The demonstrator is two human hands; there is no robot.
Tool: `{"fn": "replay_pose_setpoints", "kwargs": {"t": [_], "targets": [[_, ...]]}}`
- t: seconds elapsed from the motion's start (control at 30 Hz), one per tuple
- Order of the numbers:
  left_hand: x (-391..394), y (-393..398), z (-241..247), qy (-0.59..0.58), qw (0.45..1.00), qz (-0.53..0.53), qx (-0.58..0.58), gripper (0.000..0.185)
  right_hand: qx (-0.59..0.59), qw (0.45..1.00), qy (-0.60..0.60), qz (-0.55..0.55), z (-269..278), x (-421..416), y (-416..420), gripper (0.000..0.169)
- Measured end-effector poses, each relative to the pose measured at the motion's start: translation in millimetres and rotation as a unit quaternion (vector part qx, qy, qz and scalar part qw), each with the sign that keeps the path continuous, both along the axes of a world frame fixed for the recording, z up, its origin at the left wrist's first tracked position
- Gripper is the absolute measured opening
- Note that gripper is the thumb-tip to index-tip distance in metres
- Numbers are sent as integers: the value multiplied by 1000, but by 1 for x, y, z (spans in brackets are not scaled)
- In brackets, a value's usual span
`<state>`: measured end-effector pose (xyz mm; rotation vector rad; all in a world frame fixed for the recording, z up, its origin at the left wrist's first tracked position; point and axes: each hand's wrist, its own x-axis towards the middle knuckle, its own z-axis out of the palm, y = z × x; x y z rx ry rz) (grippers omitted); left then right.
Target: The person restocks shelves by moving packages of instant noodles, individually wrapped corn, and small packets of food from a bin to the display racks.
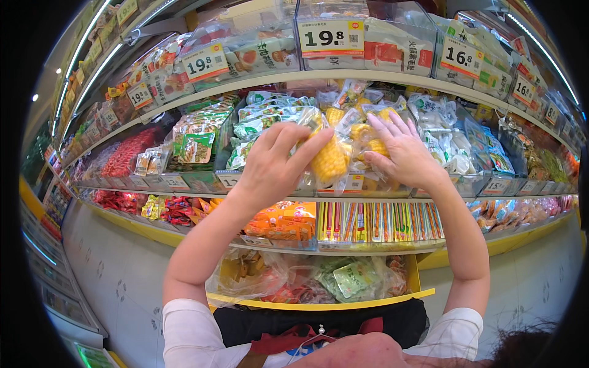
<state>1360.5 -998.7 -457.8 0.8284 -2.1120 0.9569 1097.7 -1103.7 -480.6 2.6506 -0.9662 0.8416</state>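
Observation:
My left hand (280, 161) grips a clear plastic pack of yellow corn on the cob (330, 161), raised at the front of a clear bin. My right hand (398, 145), fingers spread, rests on other bagged corn pieces (361, 132) in that same bin. Whether the right fingers hold any of them, I cannot tell. More corn packs (335, 115) lie heaped behind both hands. Part of the bin's front and its price label (354, 181) show below the raised pack.
White and green snack packs (264, 110) fill the bin to the left, white packs (441, 138) the one to the right. Above runs a shelf edge (368, 77) with priced bins. Below are long stick snacks (382, 221) and a pulled-out yellow drawer (322, 306) of bagged goods.

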Motion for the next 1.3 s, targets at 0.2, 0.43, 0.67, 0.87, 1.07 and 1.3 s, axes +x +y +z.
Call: {"fn": "replay_pose_setpoints", "kwargs": {"t": [0.2,0.43,0.67,0.87,1.07,1.3], "targets": [[-12,-48,17,-21,998,-19,-54,57,50,981,-131,131,25,3,31,76],[-22,-80,22,-67,993,-70,-63,54,249,925,-256,128,29,32,11,80],[3,-78,19,32,997,13,75,38,293,922,-250,28,45,33,-32,63],[-7,-67,1,163,969,-18,186,33,97,981,-11,-170,37,83,-40,60],[5,-87,-20,112,952,-52,281,36,116,980,80,-140,40,72,-46,54],[1,-95,-23,85,970,-2,226,25,52,997,47,32,27,78,-55,35]]}}
